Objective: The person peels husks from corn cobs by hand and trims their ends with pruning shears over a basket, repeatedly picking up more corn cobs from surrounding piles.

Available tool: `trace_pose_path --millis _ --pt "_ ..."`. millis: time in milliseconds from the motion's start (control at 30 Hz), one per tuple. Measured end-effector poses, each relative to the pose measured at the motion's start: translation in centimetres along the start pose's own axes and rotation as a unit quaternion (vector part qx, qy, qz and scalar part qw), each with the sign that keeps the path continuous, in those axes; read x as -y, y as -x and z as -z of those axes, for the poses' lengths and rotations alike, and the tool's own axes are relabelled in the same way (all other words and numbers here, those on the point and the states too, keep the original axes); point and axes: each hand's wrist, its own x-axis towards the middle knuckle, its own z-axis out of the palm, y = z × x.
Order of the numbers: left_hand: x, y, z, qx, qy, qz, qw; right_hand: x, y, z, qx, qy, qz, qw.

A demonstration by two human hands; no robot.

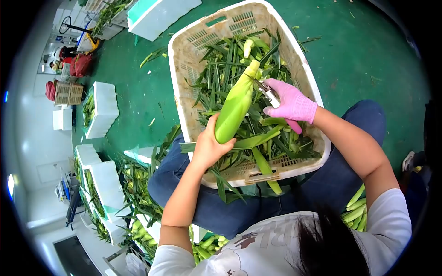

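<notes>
A green ear of corn in its husk (235, 108) slants over the basket, its pale stalk end pointing up and away. My bare left hand (211, 143) is wrapped round its lower end. In a pink glove, my right hand (292, 102) grips pruning shears (269, 93) with pink handles. The blades of the shears are at the corn's husk just below the stalk end. Beneath both hands is a white plastic basket (177, 87) holding many cut leaves and husks (221, 69).
White foam boxes (103, 110) stand on the green floor (142, 92) at the left. Corn and leaves (138, 177) lie in boxes beside my left leg, more corn (355, 214) at my right. A person's shoe (408, 161) shows at the right edge.
</notes>
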Motion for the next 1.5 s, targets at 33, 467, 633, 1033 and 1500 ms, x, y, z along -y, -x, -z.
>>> trace_pose_path --millis 33,467,633,1033,1500 --pt "0.2 0.0 0.3 0.001 0.009 -0.005 1.0 0.2 -0.1 0.0 0.023 -0.006 -0.022 0.999" --pt "2.2 -0.9 3.3 -0.019 -0.028 0.003 0.999 0.5 1.2 -0.4 0.086 -0.068 -0.183 0.977" --pt "0.5 -2.1 6.1 0.033 -0.158 -0.126 0.979 2.8 1.2 2.2 -0.041 0.049 0.024 0.998" --pt "-6.4 -2.3 8.5 -0.172 -0.012 -0.147 0.974 4.0 3.7 0.0 0.105 -0.453 -0.134 0.875" --pt "3.6 -3.1 -0.4 -0.08 0.806 0.067 0.582 5.4 2.0 -2.5 0.052 -0.434 -0.152 0.887"
